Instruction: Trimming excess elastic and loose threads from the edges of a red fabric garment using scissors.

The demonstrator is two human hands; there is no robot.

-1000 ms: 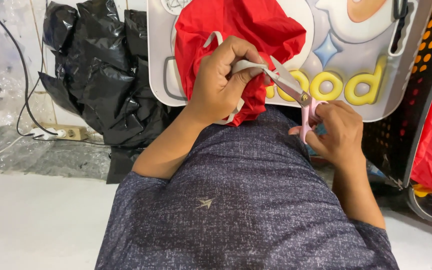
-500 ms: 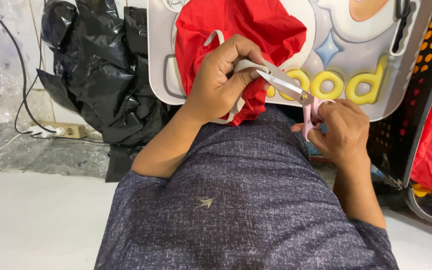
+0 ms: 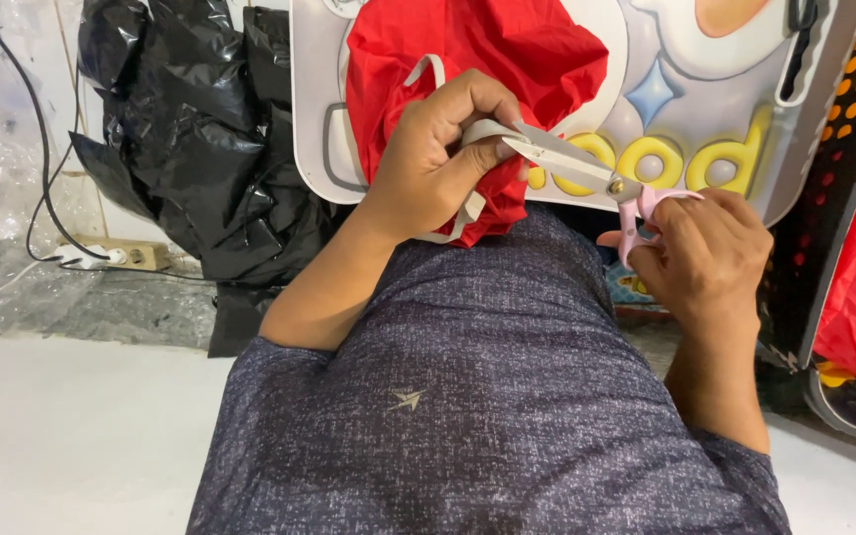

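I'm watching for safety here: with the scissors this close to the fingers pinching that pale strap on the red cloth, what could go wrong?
The scissors tips sit right by the left hand thumb pinching the strap, so a snip might nick skin. The red cloth bunches just behind the strap and could get cut too.

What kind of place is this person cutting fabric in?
Probably a small home workshop or storeroom used for craft or sewing work, not a factory. A crumpled black plastic bag sits against the wall, a power strip lies on plastic sheeting on the floor, and a colourful cartoon board leans nearby.
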